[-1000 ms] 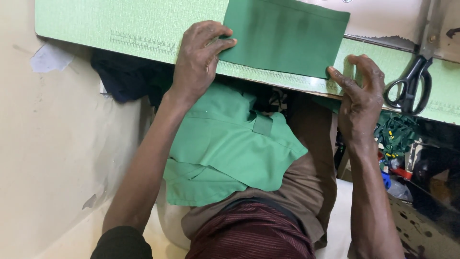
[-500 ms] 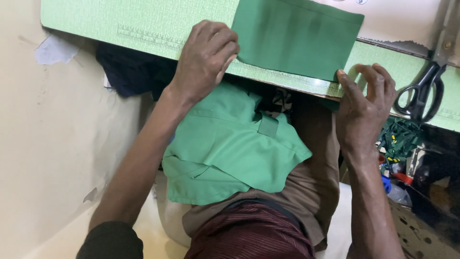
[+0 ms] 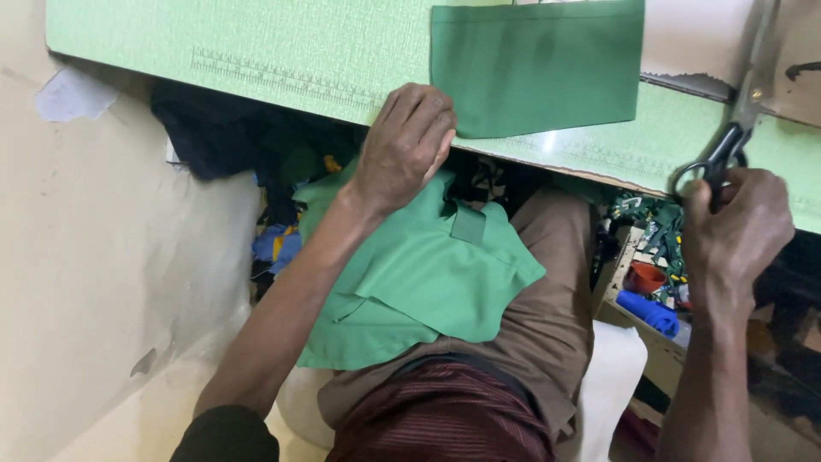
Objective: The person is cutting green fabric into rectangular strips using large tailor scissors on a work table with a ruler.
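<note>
Left hand: my left hand [image 3: 404,145] rests at the front edge of the worktop [image 3: 256,51], fingers curled down. The knuckles are near the lower left corner of the folded green cloth [image 3: 537,67], and I cannot tell if the fingertips pinch anything.

Right hand: my right hand [image 3: 737,227] is at the right edge of the worktop and touches the dark handles of the scissors [image 3: 723,150]. The fingers are bent around the loops, but I cannot tell if the grip is already closed on them.

Cloth on worktop: the folded green cloth lies flat, and its lower edge is close to the front of the worktop.

Cloth on lap: a second piece, the lighter green garment [image 3: 410,274], lies spread over my knees, under the left hand.

Risk, cloth: I judge the folded cloth could slide off the front edge, because no hand presses it flat.

Risk, scissors: the blades point up and away from me. If I lift them fast, the tips could catch the pale sheet [image 3: 697,38] above, or the cloth.

Risk, garment: it hangs loose on the lap, so a leg movement could drop it to the floor.

Printed marks: a ruler scale [image 3: 282,81] is printed along the front of the worktop, in thin pale lines.

Packages: at the right, below the worktop, an open box [image 3: 637,282] holds a small red cup [image 3: 646,278] and a blue roll [image 3: 647,310]. I see no readable label there.
</note>
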